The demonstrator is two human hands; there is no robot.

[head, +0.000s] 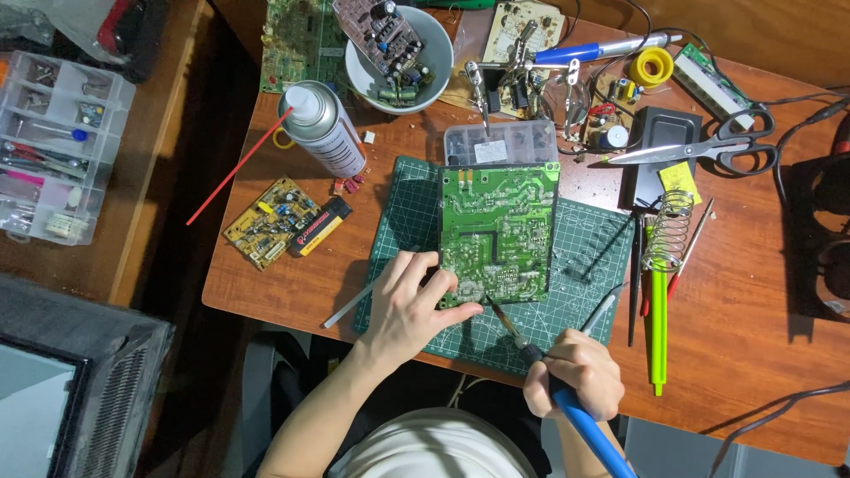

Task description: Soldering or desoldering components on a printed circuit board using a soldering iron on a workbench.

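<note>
L hand [409,301] lies spread, fingertips pressing the near-left corner of one flat green circuit board [498,234] on the gridded cutting mat [580,265]. R hand [573,376] fists round a blue-handled soldering iron [542,367], tip at the board's edge. Desk [753,345]: wood, w/ 1 metal spray can [324,128], 1 pr scissors [708,149].

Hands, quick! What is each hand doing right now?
Left hand: open, fingers resting on the near edge of the green circuit board.
Right hand: closed around the blue-handled soldering iron, tip at the board.
</note>
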